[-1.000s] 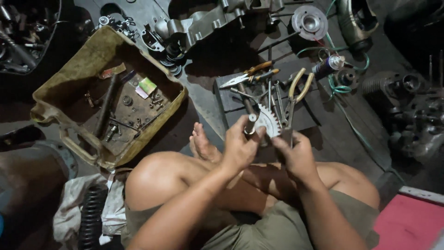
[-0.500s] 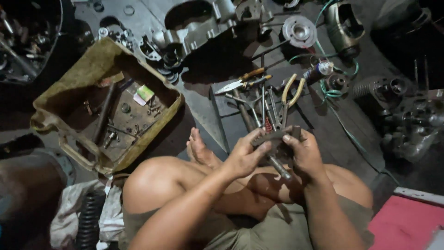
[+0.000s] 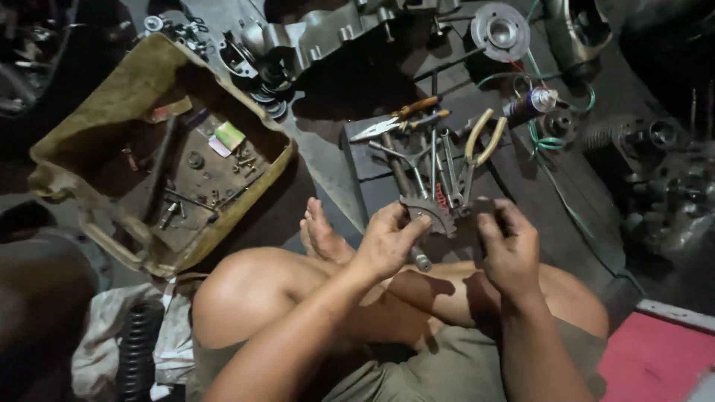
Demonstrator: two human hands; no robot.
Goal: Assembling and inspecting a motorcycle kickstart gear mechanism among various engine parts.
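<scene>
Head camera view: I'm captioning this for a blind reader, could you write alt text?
Both hands, left hand and right hand, hold a toothed metal gear part above the person's crossed bare legs. Ahead on the dark floor lie yellow-handled pliers and other hand tools; to the left, a worn open box of screws.

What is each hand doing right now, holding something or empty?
Left hand: closed on a toothed metal gear part with a shaft.
Right hand: fingers curled around a small dark piece; what it is cannot be told.
</scene>
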